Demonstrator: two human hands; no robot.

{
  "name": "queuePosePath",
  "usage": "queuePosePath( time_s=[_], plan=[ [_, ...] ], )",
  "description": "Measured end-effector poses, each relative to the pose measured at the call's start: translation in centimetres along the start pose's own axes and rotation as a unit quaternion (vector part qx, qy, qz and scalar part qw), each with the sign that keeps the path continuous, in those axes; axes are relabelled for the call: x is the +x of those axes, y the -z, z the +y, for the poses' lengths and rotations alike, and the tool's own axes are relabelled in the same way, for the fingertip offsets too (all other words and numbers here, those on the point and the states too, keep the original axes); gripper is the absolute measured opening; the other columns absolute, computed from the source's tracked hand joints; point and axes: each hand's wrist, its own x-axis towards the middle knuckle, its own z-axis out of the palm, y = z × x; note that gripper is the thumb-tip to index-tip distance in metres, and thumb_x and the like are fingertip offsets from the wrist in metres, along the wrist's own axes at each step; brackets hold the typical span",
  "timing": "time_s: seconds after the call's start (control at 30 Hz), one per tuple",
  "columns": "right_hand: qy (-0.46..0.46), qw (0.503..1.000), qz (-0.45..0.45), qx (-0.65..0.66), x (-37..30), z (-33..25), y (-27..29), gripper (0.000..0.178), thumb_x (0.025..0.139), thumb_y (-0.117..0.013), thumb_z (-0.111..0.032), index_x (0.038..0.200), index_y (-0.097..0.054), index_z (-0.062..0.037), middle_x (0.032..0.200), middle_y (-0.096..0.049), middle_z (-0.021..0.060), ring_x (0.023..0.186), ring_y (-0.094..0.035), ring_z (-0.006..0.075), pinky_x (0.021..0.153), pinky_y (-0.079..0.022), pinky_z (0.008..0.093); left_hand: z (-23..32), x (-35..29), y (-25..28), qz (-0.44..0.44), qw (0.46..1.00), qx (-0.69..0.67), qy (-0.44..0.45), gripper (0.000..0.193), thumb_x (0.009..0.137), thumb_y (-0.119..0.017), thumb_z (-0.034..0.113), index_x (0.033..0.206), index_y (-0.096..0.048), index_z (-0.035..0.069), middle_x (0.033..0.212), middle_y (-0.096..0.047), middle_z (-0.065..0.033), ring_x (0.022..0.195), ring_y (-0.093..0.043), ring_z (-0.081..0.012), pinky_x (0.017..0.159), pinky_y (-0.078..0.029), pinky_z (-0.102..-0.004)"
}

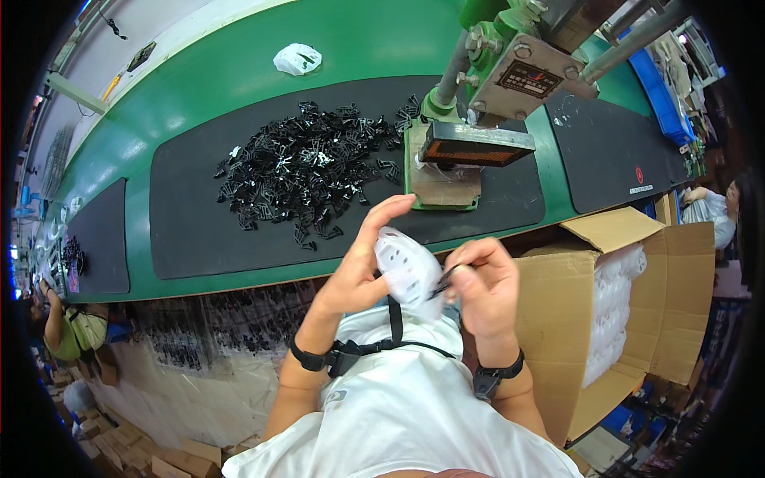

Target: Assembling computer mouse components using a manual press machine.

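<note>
My left hand is wrapped round a white curved plastic shell with several small openings in it. It holds the shell tilted, just off the table's front edge and above my lap. My right hand pinches a small black plastic piece between thumb and fingers, against or very close to the shell's right side. Blur hides whether the two touch. Beyond my hands, a heap of similar-looking black plastic pieces lies on a black mat.
A green hand press stands right of the heap. An open cardboard box at my right holds stacked white shells. Another white shell lies on the green table at the back. Other people sit far left and right.
</note>
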Motion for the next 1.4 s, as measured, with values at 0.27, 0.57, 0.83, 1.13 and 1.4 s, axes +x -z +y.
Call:
queuePosePath(
  time_s=[0.27,0.57,0.83,1.13,1.4],
  plan=[
    [0.083,0.996,0.012,0.023,-0.8,1.6,-1.5,0.016,0.088,-0.064,0.005,0.101,-0.055,0.0008,0.093,-0.059,0.0103,0.073,-0.057,0.0106,0.064,-0.053,0.0240,-0.4,0.3,-3.2,0.018,0.977,-0.212,-0.003,0.069,0.082,-0.069,0.005,0.144,-0.039,0.010,0.153,-0.030,-0.0217,0.103,-0.060,-0.0222,0.090,-0.050,-0.0347],
    [0.364,0.767,0.017,-0.528,0.6,-0.5,-1.7,0.035,0.065,-0.080,0.005,0.097,-0.073,-0.0079,0.091,-0.064,0.0060,0.083,-0.060,0.0248,0.073,-0.052,0.0347,1.6,-0.3,-4.1,0.021,0.948,-0.300,0.101,0.069,0.095,-0.042,0.042,0.145,-0.035,-0.004,0.149,-0.038,-0.0175,0.134,-0.041,-0.0243,0.111,-0.030,-0.0350],
    [0.314,0.786,-0.004,-0.532,0.2,-0.6,-1.7,0.030,0.070,-0.080,-0.002,0.099,-0.073,-0.0027,0.090,-0.066,0.0095,0.081,-0.063,0.0240,0.069,-0.054,0.0329,0.6,0.2,-3.6,0.021,0.998,-0.038,0.037,0.060,0.099,-0.036,0.042,0.135,-0.047,-0.004,0.147,-0.035,-0.0199,0.139,-0.032,-0.0277,0.114,-0.023,-0.0396],
    [0.117,0.944,0.027,-0.308,-0.6,-2.1,-1.2,0.026,0.078,-0.073,0.009,0.103,-0.068,0.0050,0.094,-0.065,0.0116,0.079,-0.065,0.0136,0.069,-0.056,0.0249,1.9,0.2,-2.4,-0.101,0.993,0.046,-0.051,0.100,0.067,-0.071,0.043,0.149,-0.034,-0.002,0.154,-0.029,-0.0232,0.145,-0.027,-0.0362,0.115,-0.023,-0.0435],
    [0.094,0.968,-0.026,-0.233,0.0,-2.3,-0.7,0.020,0.082,-0.068,0.010,0.101,-0.069,0.0063,0.114,-0.055,0.0125,0.088,-0.063,0.0126,0.071,-0.055,0.0233,1.7,-0.6,-2.8,-0.120,0.991,-0.051,-0.011,0.102,0.064,-0.073,0.022,0.151,-0.026,-0.003,0.155,-0.028,-0.0260,0.144,-0.029,-0.0395,0.116,-0.025,-0.0458]
  ],
)
